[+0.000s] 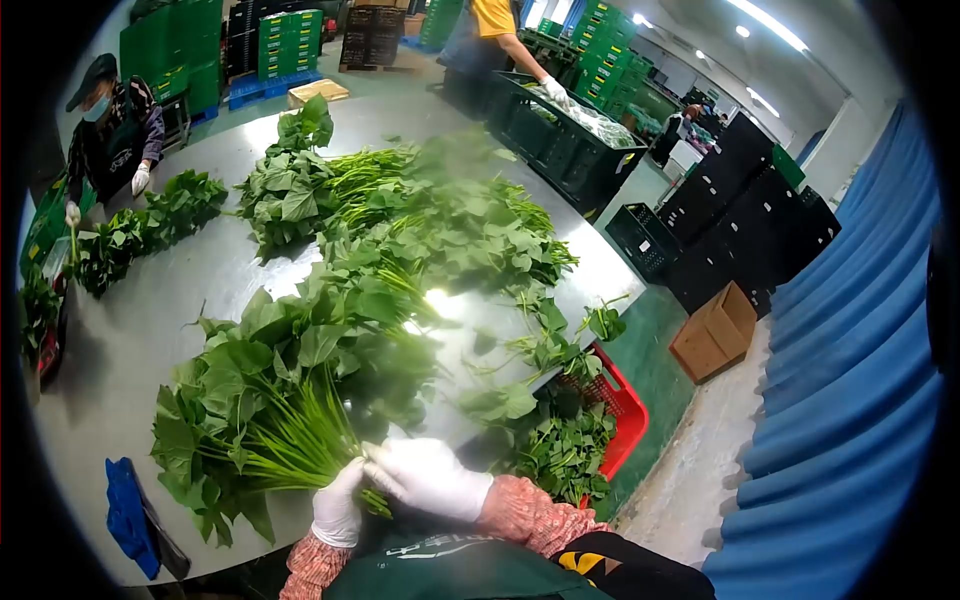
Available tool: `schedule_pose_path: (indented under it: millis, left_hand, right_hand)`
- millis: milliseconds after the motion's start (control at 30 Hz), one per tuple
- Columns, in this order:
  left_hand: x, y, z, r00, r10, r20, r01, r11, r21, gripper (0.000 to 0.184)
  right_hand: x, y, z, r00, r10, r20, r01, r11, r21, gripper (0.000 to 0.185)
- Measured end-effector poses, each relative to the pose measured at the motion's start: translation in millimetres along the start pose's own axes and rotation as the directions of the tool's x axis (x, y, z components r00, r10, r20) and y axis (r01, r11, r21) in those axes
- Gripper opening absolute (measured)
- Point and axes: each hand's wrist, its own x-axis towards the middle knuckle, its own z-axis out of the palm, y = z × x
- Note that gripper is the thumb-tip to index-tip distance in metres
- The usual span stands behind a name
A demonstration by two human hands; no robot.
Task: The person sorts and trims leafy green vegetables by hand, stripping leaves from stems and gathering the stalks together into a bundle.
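Both my hands wear white gloves at the table's near edge. My left hand is wrapped round the stem ends of a leafy green bunch, whose leaves spread up and to the left. Beside it my right hand is closed, its fingertips touching the stem ends near my left hand. Whether it pinches a single stem is too small to tell. More leafy greens lie heaped on the metal table beyond the bunch.
A red basket with greens stands at the table's right edge. A blue cloth item lies at the near left. A co-worker handles greens at the far left; another person's arm reaches to a dark crate.
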Motion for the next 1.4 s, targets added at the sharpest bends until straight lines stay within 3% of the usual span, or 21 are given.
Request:
schedule_pose_path:
  millis: [67, 133, 267, 400, 500, 567, 600, 667, 767, 800, 867, 933, 1000, 1033, 1067, 1133, 1167, 1200, 1300, 1333, 1400]
  left_hand:
    - [1, -2, 2, 0.999, 0.027, -0.018, -0.027, 1.000, -0.005, 0.031]
    - [0, 1, 9, 1.000, -0.018, -0.003, 0.018, 0.999, -0.037, 0.031]
    - [2, -5, 0, 0.996, -0.001, 0.095, -0.001, 1.000, 0.021, 0.027]
    - [-2, -1, 8, 0.999, -0.039, 0.018, 0.039, 0.999, 0.011, 0.025]
    - [-6, 5, 12, 0.999, -0.049, -0.017, 0.049, 0.999, 0.001, 0.023]
    - [-3, 3, 11, 0.999, -0.044, 0.009, 0.045, 0.999, -0.030, 0.022]
    - [-5, 20, 22, 0.989, -0.069, 0.130, 0.075, 0.996, -0.044, 0.022]
    - [-4, 14, 20, 1.000, 0.003, -0.004, -0.004, 0.987, -0.159, 0.022]
    - [-2, 15, 23, 0.998, 0.025, -0.056, -0.029, 0.997, -0.074, 0.022]
    - [3, 7, 17, 0.994, 0.081, -0.072, -0.084, 0.995, -0.049, 0.021]
    - [19, 5, -15, 1.000, -0.005, -0.018, 0.001, 0.983, -0.186, 0.023]
    - [23, 21, -21, 0.990, 0.039, -0.133, -0.078, 0.948, -0.307, 0.027]
    - [19, 33, -26, 0.981, 0.138, -0.135, -0.179, 0.913, -0.366, 0.032]
    - [16, 38, -26, 0.985, 0.106, -0.137, -0.149, 0.923, -0.356, 0.036]
    - [13, 38, -27, 0.984, 0.109, -0.144, -0.153, 0.928, -0.340, 0.037]
    - [13, 36, -27, 0.983, 0.111, -0.144, -0.152, 0.938, -0.310, 0.039]
    - [13, 33, -27, 0.988, 0.085, -0.127, -0.122, 0.937, -0.328, 0.041]
    - [14, 30, -24, 0.988, 0.104, -0.111, -0.131, 0.953, -0.275, 0.043]
    - [15, 18, -13, 0.994, 0.061, -0.093, -0.082, 0.966, -0.247, 0.043]
    - [17, 12, -11, 0.988, 0.098, -0.116, -0.111, 0.987, -0.117, 0.041]
    - [11, 11, -6, 0.996, 0.007, -0.087, -0.016, 0.995, -0.102, 0.041]
  right_hand:
    - [4, 20, 17, 0.926, 0.077, -0.369, 0.058, 0.938, 0.342, 0.033]
    - [11, 14, 1, 0.963, 0.248, -0.102, -0.112, 0.717, 0.688, 0.033]
    - [16, 10, 16, 0.966, 0.254, -0.045, -0.091, 0.499, 0.862, 0.033]
    - [17, 14, 19, 0.971, 0.151, -0.187, 0.024, 0.713, 0.701, 0.022]
    - [14, 8, 17, 0.944, 0.114, -0.309, 0.116, 0.762, 0.637, 0.016]
    - [10, 10, 22, 0.952, 0.174, -0.252, 0.083, 0.647, 0.758, 0.016]
    - [7, 10, 24, 0.955, 0.199, -0.219, 0.065, 0.583, 0.810, 0.016]
    - [-1, 3, 16, 0.965, 0.186, -0.184, 0.089, 0.430, 0.898, 0.021]
    - [5, 12, 25, 0.818, -0.064, -0.572, 0.433, 0.724, 0.537, 0.020]
    - [10, 11, 42, 0.811, 0.006, -0.585, 0.494, 0.531, 0.689, 0.018]
    - [-5, 20, 33, 0.818, -0.131, -0.560, 0.500, 0.644, 0.579, 0.014]
    - [-12, 16, 9, 0.774, -0.169, -0.610, 0.524, 0.713, 0.466, 0.019]
    - [-37, 35, 39, 0.723, 0.456, -0.520, 0.328, 0.437, 0.838, 0.023]
    - [-38, 60, 41, 0.677, 0.628, -0.383, 0.378, 0.149, 0.914, 0.033]
    - [-39, 82, 40, 0.632, 0.750, -0.195, 0.438, -0.137, 0.889, 0.044]
    - [-39, 101, 45, 0.734, 0.679, -0.029, 0.373, -0.367, 0.852, 0.049]
    - [-38, 103, 53, 0.782, 0.606, -0.146, 0.307, -0.170, 0.936, 0.049]
    - [-28, 85, 37, 0.772, 0.635, -0.020, 0.095, -0.085, 0.992, 0.042]
    - [-8, 48, 11, 0.872, 0.481, 0.093, -0.193, 0.164, 0.967, 0.028]
    - [3, 42, 16, 0.914, 0.405, -0.002, -0.095, 0.219, 0.971, 0.029]
    - [24, 29, 19, 0.938, 0.282, -0.203, 0.033, 0.509, 0.860, 0.031]
